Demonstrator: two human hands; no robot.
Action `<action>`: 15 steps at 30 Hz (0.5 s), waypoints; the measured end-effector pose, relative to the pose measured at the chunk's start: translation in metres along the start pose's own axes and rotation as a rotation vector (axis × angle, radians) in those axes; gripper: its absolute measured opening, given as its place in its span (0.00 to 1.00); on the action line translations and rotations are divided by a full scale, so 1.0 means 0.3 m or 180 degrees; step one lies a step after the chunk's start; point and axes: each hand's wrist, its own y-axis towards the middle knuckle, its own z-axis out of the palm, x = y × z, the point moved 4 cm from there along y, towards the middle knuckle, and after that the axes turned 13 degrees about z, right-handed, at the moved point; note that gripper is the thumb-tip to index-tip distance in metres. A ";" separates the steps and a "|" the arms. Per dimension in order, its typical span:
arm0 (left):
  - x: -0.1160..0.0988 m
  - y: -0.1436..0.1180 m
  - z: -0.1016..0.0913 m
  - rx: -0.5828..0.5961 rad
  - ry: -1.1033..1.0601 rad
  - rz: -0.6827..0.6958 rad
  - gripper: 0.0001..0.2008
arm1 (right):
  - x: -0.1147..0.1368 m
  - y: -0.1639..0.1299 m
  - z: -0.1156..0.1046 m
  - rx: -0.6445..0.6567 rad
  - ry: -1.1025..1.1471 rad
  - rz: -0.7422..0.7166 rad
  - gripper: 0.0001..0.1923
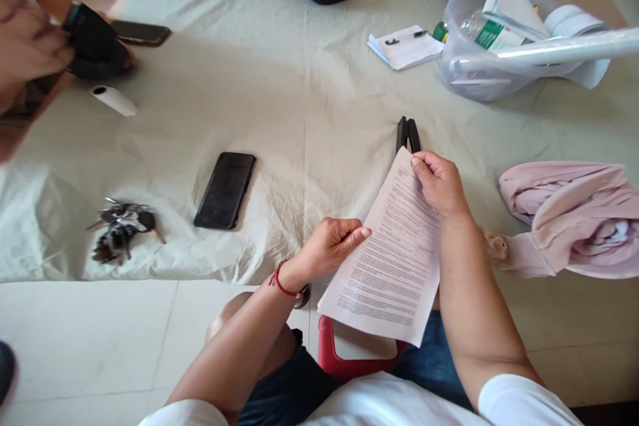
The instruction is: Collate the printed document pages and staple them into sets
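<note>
I hold a printed sheaf of paper (392, 259) over my lap with both hands. My left hand (332, 245) pinches its left edge between thumb and fingers; a red thread bracelet circles that wrist. My right hand (439, 181) grips the sheet's top corner. Just beyond that corner a black stapler (407, 132) lies on the pale cloth (299, 80) covering the floor.
A black phone (225, 189) and a bunch of keys (122, 226) lie left. Pink cloth (569, 213) is bundled at right. A clear plastic tub (474, 60) holds papers and a bottle; a notepad with pen (405, 45) lies beside it. Another person's hands (60, 40) are at far left, near a white roll (114, 100).
</note>
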 end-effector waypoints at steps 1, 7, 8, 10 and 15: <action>-0.005 -0.007 0.000 0.0038 -0.0103 0.0009 0.34 | -0.002 0.001 0.003 0.0055 0.0014 0.0006 0.15; -0.016 -0.025 -0.007 0.0501 -0.0085 -0.0179 0.31 | -0.003 0.007 0.007 -0.0076 -0.0171 0.0035 0.14; -0.020 -0.026 -0.006 0.0676 -0.0046 -0.0152 0.30 | -0.004 0.007 0.007 -0.0062 -0.0189 0.0049 0.15; -0.030 -0.031 0.000 0.1040 -0.0114 -0.0062 0.28 | -0.002 0.003 0.011 0.0078 -0.0204 0.0034 0.16; -0.024 -0.051 -0.005 0.1189 -0.0362 -0.0192 0.27 | 0.017 -0.013 0.035 0.0340 -0.0276 -0.0158 0.15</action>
